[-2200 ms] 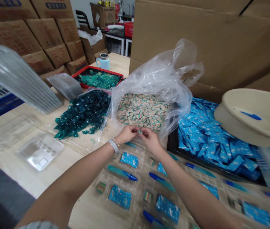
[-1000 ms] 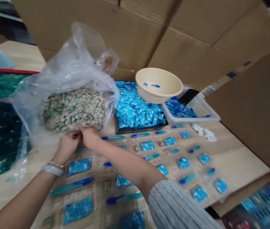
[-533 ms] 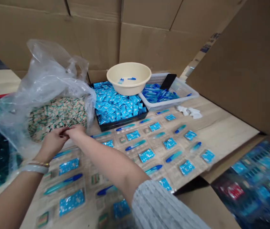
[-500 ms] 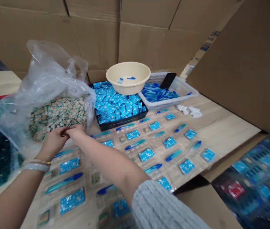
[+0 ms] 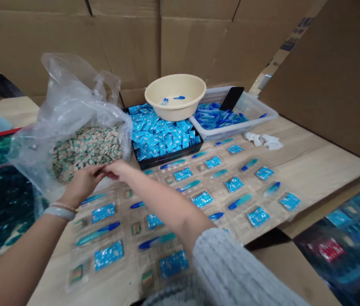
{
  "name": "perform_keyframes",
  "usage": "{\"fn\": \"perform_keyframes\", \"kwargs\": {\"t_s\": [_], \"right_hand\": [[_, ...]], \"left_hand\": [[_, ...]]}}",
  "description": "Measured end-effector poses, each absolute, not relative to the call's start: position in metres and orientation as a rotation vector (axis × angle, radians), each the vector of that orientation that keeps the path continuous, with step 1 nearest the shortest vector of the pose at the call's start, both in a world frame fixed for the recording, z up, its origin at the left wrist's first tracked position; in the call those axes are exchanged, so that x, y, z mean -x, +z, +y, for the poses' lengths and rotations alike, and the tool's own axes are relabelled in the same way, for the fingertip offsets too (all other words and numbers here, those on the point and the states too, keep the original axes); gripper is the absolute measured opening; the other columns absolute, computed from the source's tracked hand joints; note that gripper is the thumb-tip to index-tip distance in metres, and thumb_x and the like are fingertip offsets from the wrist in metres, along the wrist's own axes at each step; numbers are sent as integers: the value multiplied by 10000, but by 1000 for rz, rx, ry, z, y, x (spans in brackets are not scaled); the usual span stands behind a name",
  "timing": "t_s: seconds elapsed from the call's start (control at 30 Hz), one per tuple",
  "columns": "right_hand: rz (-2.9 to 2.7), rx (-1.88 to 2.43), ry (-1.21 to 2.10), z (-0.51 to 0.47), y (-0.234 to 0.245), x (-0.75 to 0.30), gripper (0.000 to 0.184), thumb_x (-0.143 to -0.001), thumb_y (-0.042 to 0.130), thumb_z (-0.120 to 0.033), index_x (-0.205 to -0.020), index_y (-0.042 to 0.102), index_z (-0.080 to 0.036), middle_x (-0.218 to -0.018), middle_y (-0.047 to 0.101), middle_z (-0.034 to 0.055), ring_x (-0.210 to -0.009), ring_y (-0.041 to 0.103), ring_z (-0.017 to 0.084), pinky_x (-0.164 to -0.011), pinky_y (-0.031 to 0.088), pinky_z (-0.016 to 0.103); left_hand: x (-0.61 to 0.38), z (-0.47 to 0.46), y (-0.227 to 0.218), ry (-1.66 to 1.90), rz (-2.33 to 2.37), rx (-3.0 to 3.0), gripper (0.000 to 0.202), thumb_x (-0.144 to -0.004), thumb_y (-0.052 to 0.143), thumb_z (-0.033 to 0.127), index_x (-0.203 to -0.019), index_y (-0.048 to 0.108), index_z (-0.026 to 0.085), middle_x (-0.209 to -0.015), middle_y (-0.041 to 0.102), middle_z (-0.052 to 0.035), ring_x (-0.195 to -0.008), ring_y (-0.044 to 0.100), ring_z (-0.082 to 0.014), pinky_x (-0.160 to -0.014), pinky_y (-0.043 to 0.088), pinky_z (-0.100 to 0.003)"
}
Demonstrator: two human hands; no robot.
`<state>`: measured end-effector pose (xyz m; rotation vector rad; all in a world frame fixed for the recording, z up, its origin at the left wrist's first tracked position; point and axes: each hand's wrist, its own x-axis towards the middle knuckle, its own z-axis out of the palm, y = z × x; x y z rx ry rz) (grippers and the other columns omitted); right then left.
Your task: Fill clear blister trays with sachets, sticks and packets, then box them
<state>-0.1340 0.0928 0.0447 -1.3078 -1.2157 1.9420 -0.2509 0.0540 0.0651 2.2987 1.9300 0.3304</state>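
Cardboard [image 5: 199, 42] hems the table [image 5: 313, 170]; left hand [image 5: 82, 185] meets right [image 5: 119, 170].

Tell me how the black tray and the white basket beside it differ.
The black tray has solid sides; the white plastic basket has mesh sides. The tray holds flat blue sachets, the basket slim blue tubes. Both sit on the table.
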Motion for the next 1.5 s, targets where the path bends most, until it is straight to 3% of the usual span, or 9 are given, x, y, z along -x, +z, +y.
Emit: {"fn": "perform_keyframes", "kwargs": {"t_s": [0.17,0.4,0.47,0.57,0.67,0.83,1.2,1.5], "right_hand": [[-1236,1276,2080,91,74,44,149,-706,518,-65,-582,485,-141,-438,476,-61,-427,429,55,-448,350,163],[-1253,1349,1696,-37,82,-91,98,-599,567,-100,-546,510,-160,-457,498,-56,-425,436,61,-464,361,193],[-1203,1449,1572,-94,67,-115,104,-560,627,-163,-576,525,-174,-484,513,-55,-436,452,77,-456,362,208],[-1127,1583,1471,-164,37,-129,157,-543,660,-232,-591,517,-189,-526,526,-48,-466,471,94,-470,371,228],[-1141,1676,1351,-203,14,-124,135,-592,625,-264,-652,521,-203,-561,535,-39,-505,488,114,-502,387,246],[-1448,1940,947,-220,7,-103,25,-686,538,-216,-664,539,-204,-629,576,-3,-602,526,150,-583,401,273],[-1945,2271,315,-227,13,-74,146,-765,489,-154,-683,608,-173,-774,602,70,-805,507,201,-714,349,291],[-1920,2144,343,-238,3,-89,158,-818,421,-152,-866,571,-156,-758,609,46,-733,544,175,-690,349,291]], "left_hand": [[187,48,76,453,1628,-2492,319,-811,452,323,-1042,588,150,-970,629,-58,-874,560,-169,-816,395,-254],[74,-34,80,591,1113,-2346,608,-701,619,258,-1251,379,164,-1161,520,-105,-1033,501,-224,-864,391,-315],[64,-66,71,501,959,-2293,442,-714,599,235,-1138,483,182,-1100,549,-84,-983,519,-208,-835,404,-295],[61,-100,52,322,834,-2189,146,-757,495,162,-874,581,182,-858,600,-30,-777,551,-154,-716,421,-249],[58,-115,33,216,758,-2151,163,-754,441,114,-776,593,167,-736,593,-9,-692,537,-133,-660,410,-227],[52,-124,13,191,606,-2201,178,-743,461,112,-801,621,162,-791,616,-28,-773,548,-152,-708,410,-234],[52,-128,7,157,542,-2461,214,-750,441,124,-830,632,178,-840,628,-29,-807,549,-159,-702,405,-237],[53,-128,5,165,535,-2467,223,-741,434,128,-834,632,169,-851,645,-45,-805,561,-174,-684,410,-247]]}}
